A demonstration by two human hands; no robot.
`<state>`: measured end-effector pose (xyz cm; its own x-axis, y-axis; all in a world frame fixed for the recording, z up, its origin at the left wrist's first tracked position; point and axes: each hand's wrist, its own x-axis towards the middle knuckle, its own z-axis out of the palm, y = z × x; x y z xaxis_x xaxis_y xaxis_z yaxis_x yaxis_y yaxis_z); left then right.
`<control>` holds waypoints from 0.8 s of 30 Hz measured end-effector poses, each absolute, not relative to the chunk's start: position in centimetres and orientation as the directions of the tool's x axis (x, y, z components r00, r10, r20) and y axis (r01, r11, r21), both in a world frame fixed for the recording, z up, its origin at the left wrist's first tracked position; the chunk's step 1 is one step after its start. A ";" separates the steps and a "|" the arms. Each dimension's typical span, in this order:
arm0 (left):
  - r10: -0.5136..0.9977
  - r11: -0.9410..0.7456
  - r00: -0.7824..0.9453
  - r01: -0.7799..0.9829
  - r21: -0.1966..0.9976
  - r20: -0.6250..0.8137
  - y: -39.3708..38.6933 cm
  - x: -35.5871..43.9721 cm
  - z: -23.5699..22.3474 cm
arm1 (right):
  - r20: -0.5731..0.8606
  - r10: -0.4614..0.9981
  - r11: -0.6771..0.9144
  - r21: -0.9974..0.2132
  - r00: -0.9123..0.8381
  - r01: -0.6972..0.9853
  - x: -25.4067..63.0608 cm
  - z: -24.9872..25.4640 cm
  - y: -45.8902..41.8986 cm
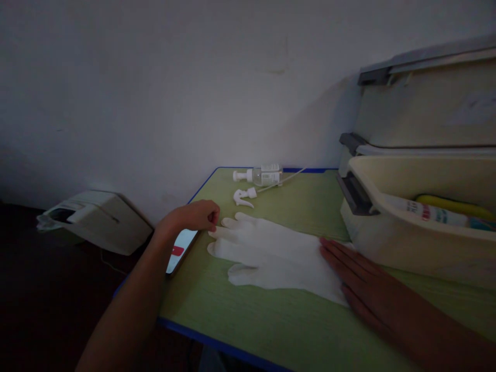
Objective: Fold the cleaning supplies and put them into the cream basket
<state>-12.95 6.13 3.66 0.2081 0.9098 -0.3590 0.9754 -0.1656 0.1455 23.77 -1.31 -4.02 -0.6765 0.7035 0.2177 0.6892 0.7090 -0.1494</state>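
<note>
A white disposable glove (275, 253) lies spread flat on the green table, its fingers pointing left and its cuff to the right. At the tip of one glove finger, my left hand (196, 214) is closed in a pinch on the glove. My right hand (368, 289) rests flat over the cuff, fingers stretched out and pressing it to the table. A phone (182, 250) with a lit screen lies partly hidden beneath my left wrist.
Behind the glove lie a clear pump bottle (267, 175) and a white spray trigger (245, 195) with its tube. At right stands an open cream storage box (395, 243) holding a tube (437, 212). A white bin (104, 219) is left of the table (232, 315).
</note>
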 end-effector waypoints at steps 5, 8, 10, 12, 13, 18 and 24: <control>0.915 -0.183 0.189 0.982 0.050 -0.356 6.0 -12.7 3.5 | 0.118 0.742 0.670 -0.149 -0.660 0.727 23.3 -3.6 -1.2; 0.914 -0.199 0.208 0.978 0.061 -0.349 5.9 -12.5 3.3 | 0.101 0.744 0.668 -0.149 -0.661 0.729 23.3 -3.5 -1.3; 0.908 -0.191 0.210 0.978 0.088 -0.363 5.8 -12.4 3.3 | 0.098 0.740 0.671 -0.159 -0.665 0.724 23.4 -3.5 -1.3; 0.905 -0.180 0.213 0.976 0.121 -0.368 5.7 -12.5 3.5 | 0.094 0.740 0.671 -0.172 -0.666 0.721 23.5 -3.5 -1.4; 0.905 -0.185 0.226 0.972 0.143 -0.361 5.6 -12.5 3.7 | 0.092 0.740 0.671 -0.175 -0.667 0.720 23.5 -3.4 -1.4; 0.880 -0.302 0.382 0.909 0.287 -0.281 4.2 -12.4 5.3 | 0.092 0.732 0.680 -0.156 -0.675 0.716 23.5 -3.6 -1.2; 0.823 -0.356 0.455 0.879 0.316 -0.339 3.5 -11.8 4.7 | 0.108 0.729 0.684 -0.155 -0.676 0.713 23.6 -4.0 -1.1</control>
